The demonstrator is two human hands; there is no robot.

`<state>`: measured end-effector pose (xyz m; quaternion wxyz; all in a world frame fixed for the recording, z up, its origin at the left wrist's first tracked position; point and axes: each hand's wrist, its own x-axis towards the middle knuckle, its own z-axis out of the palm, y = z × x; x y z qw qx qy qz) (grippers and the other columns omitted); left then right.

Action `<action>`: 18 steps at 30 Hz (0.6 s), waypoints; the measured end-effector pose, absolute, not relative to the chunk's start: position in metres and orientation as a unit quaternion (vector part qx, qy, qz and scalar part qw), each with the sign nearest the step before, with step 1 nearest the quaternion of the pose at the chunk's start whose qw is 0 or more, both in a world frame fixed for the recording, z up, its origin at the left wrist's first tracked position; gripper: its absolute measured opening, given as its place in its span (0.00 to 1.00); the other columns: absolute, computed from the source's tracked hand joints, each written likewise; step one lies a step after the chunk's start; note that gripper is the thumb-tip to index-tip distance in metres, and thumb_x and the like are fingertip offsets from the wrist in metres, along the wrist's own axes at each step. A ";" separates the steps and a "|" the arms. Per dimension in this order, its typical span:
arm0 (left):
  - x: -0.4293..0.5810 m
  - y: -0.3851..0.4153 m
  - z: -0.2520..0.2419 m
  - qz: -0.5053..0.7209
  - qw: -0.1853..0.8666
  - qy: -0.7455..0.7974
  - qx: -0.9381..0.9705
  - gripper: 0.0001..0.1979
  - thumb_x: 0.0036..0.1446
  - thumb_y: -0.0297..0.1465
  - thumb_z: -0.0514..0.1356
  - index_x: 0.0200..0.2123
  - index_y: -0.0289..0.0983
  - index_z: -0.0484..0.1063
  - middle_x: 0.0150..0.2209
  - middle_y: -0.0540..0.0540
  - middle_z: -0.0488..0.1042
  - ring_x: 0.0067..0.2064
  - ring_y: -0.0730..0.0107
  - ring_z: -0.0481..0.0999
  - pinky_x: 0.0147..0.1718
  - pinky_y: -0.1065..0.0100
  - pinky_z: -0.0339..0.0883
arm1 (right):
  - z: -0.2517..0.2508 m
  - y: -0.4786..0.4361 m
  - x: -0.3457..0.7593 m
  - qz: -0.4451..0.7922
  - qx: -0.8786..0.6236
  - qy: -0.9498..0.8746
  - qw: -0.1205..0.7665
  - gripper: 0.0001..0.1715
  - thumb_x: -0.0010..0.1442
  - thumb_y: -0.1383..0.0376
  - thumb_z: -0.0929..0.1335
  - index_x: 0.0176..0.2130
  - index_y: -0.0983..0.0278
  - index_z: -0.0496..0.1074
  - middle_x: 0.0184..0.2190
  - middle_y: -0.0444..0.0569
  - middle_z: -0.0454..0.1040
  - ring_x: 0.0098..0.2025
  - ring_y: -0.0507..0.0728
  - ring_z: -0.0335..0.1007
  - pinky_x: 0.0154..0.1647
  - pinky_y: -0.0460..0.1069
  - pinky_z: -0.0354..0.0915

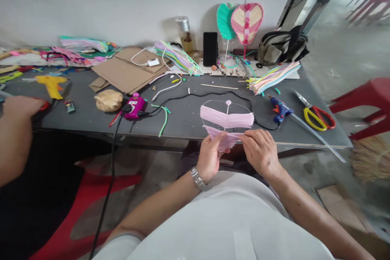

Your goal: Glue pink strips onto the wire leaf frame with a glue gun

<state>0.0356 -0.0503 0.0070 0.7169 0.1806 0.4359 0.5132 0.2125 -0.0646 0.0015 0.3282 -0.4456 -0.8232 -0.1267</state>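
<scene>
Left hand (209, 157) and right hand (259, 151) both grasp a fold of pale pink strips (227, 117) on a thin wire loop (227, 100), pinched evenly between thumbs and fingers, at lower centre of frame over the near table edge (183, 135). Right of the loop lie a blue glue gun (280, 109) and red-and-yellow scissors (317, 115); a black cord (213, 94) curves just behind it.

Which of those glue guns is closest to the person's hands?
The blue glue gun, just past the right hand; the yellow glue gun lies far left, beside another person's hand.
</scene>
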 end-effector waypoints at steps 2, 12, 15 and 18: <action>0.035 -0.051 0.007 0.513 0.717 0.431 0.190 0.21 0.42 0.41 0.77 0.34 0.35 0.77 0.28 0.49 0.78 0.29 0.71 0.75 0.23 0.72 0.66 | 0.004 -0.065 0.216 -0.132 -0.443 -0.826 0.322 0.14 0.66 0.75 0.66 0.47 0.61 0.74 0.40 0.50 0.77 0.40 0.57 0.68 0.42 0.53 0.59; 0.037 -0.052 0.009 0.514 0.720 0.413 0.215 0.22 0.44 0.44 0.77 0.33 0.34 0.78 0.28 0.49 0.79 0.29 0.72 0.75 0.24 0.72 0.67 | 0.015 -0.065 0.226 -0.161 -0.447 -0.824 0.308 0.13 0.66 0.74 0.67 0.43 0.58 0.76 0.38 0.47 0.75 0.38 0.55 0.65 0.42 0.52 0.54; 0.038 -0.052 0.009 0.507 0.719 0.417 0.227 0.22 0.44 0.44 0.77 0.34 0.34 0.78 0.29 0.48 0.79 0.29 0.71 0.76 0.24 0.72 0.66 | 0.016 -0.064 0.228 -0.167 -0.444 -0.826 0.304 0.13 0.67 0.74 0.66 0.42 0.57 0.76 0.37 0.46 0.75 0.38 0.55 0.65 0.42 0.52 0.53; 0.040 -0.051 0.011 0.512 0.719 0.409 0.232 0.21 0.45 0.43 0.77 0.34 0.33 0.79 0.30 0.47 0.81 0.31 0.70 0.77 0.29 0.70 0.69 | 0.017 -0.064 0.229 -0.167 -0.441 -0.827 0.306 0.12 0.68 0.73 0.65 0.42 0.58 0.76 0.38 0.47 0.75 0.38 0.55 0.64 0.41 0.53 0.53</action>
